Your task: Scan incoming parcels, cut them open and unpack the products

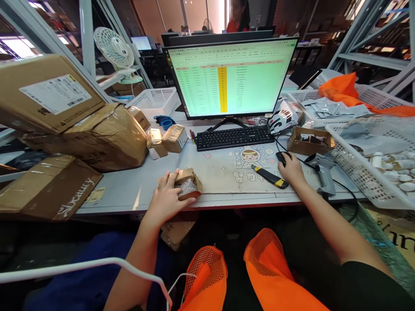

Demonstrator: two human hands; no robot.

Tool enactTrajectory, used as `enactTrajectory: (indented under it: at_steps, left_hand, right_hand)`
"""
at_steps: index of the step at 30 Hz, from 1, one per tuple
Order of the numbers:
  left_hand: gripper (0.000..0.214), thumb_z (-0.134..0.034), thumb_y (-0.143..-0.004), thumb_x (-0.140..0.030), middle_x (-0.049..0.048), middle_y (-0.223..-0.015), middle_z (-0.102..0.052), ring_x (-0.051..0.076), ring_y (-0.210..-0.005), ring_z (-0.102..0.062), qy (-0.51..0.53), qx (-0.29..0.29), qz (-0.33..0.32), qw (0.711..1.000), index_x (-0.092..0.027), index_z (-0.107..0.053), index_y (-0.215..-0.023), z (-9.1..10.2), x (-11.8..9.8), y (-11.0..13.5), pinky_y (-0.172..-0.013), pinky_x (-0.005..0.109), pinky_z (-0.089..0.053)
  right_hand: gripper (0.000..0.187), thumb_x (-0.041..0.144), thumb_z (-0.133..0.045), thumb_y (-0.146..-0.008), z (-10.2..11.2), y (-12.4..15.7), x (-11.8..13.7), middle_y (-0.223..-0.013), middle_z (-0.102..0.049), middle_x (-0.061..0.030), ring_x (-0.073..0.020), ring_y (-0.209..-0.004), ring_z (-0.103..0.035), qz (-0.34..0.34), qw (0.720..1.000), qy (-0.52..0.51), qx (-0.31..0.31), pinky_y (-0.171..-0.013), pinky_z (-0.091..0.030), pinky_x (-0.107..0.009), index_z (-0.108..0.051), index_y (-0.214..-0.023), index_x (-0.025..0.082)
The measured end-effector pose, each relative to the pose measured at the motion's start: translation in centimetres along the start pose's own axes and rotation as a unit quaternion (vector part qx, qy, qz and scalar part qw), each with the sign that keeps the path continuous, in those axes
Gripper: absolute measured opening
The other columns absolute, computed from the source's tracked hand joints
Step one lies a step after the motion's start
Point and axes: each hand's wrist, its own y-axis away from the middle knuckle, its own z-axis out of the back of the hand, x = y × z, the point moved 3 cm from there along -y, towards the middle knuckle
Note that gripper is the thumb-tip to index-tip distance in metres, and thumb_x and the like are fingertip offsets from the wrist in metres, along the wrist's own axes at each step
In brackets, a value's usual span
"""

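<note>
My left hand (168, 196) rests on a small open cardboard box (188, 183) near the desk's front edge, fingers wrapped around its left side; clear plastic wrap shows inside. My right hand (292, 169) lies curled over a black computer mouse (282, 157) on the printed desk mat (227, 170). A yellow and black utility knife (270, 177) lies just left of that hand. Behind are a black keyboard (235, 137) and a monitor (230, 77) with a green spreadsheet.
Large taped cardboard boxes (81, 129) crowd the left of the desk. A grey barcode scanner (324, 172) and white mesh baskets (372, 172) of small packets stand on the right. An orange mesh vest (259, 276) hangs below. A person stands far behind the monitor.
</note>
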Motion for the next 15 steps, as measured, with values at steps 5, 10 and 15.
enactTrajectory:
  at_steps: [5, 10, 15]
  left_hand:
    - [0.055, -0.063, -0.092, -0.073, 0.0105, -0.178, -0.030, 0.050, -0.163, -0.023, -0.010, 0.022, 0.019, 1.000, -0.022, -0.085, -0.090, 0.0, 0.3, -0.7, -0.117, 0.076, -0.042]
    - [0.060, -0.034, -0.108, -0.056, 0.0077, -0.177, -0.034, 0.044, -0.163, -0.025, 0.035, 0.006, 0.036, 0.999, -0.026, -0.086, -0.105, -0.6, 0.8, -0.6, -0.118, 0.078, -0.040]
    - [0.061, -0.029, -0.109, -0.049, 0.0045, -0.176, -0.036, 0.044, -0.162, -0.027, 0.077, -0.003, 0.046, 0.996, -0.027, -0.085, -0.098, -0.5, 1.0, -0.4, -0.120, 0.077, -0.038]
  right_hand:
    - [0.058, 0.034, -0.048, -0.098, 0.0, 0.1, 0.0, -0.154, -0.054, -0.0280, -0.0429, -0.140, -0.054, -0.011, 1.000, 0.003, 0.007, -0.117, -0.046, -0.059, -0.063, -0.148, 0.008]
    - [0.058, 0.035, -0.048, -0.099, 0.0, 0.1, -0.1, -0.155, -0.052, -0.0276, -0.0436, -0.140, -0.053, -0.017, 1.000, -0.005, 0.007, -0.116, -0.046, -0.061, -0.063, -0.148, 0.010]
    - [0.057, 0.034, -0.049, -0.100, 0.0, 0.0, -0.2, -0.156, -0.052, -0.0279, -0.0428, -0.141, -0.053, -0.020, 1.000, 0.011, 0.018, -0.117, -0.046, -0.059, -0.062, -0.149, 0.008]
